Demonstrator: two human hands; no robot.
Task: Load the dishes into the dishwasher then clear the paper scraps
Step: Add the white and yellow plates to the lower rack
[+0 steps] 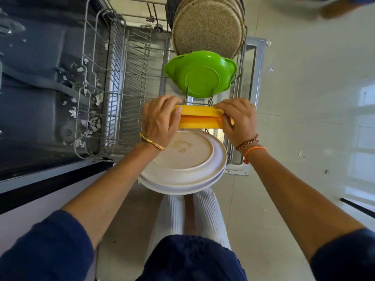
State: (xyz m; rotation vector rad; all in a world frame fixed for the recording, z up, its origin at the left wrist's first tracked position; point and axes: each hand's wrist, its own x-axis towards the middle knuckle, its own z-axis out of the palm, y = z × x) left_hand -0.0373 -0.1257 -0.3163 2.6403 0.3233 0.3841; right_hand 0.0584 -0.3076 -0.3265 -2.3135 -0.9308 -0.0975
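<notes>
The dishes stand on edge in the pulled-out wire rack (121,82) of the dishwasher: speckled brown plates (209,29) at the far end, a green bowl (199,76) with side handles next, its base facing the person, and two white plates (182,165) nearest. Between the green bowl and the white plates, a yellow dish (199,117) is held over the tines, the left hand (160,120) gripping one end and the right hand (238,120) the other, fingers curled round its rim. It looks like two yellow pieces nested together, though the hands cover both ends and I can't be sure. The left part of the rack holds no dishes. Paper scraps (91,110) lie scattered across the tub floor behind the rack, and a few sit on the pale floor (304,98). The speckled plates are cut off at the top edge.
</notes>
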